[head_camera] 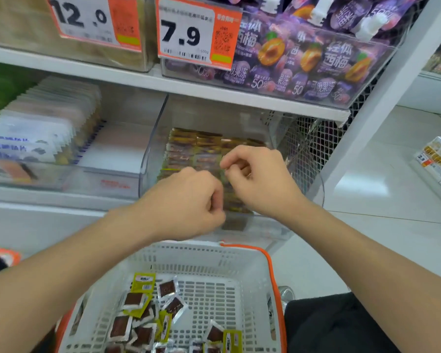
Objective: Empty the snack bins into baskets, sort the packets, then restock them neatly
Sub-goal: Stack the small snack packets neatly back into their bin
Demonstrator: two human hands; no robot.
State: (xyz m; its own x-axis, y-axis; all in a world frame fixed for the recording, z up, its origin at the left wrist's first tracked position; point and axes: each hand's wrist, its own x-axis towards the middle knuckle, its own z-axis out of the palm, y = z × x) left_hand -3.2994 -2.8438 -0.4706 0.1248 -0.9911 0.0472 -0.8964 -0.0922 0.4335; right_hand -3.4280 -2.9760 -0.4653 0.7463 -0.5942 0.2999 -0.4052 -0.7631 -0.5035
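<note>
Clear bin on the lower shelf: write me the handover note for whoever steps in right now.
Hands: left grip and right grip are both curled over the clear bin; whether they pinch a packet is hidden.
Done: rows of stacked packets fill part of the bin.
Below, the basket holds loose packets.
Left: restock those neatly.

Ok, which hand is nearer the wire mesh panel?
Right. The right hand is just left of the wire mesh panel; the left hand sits further left, at the clear bin's front middle.
</note>
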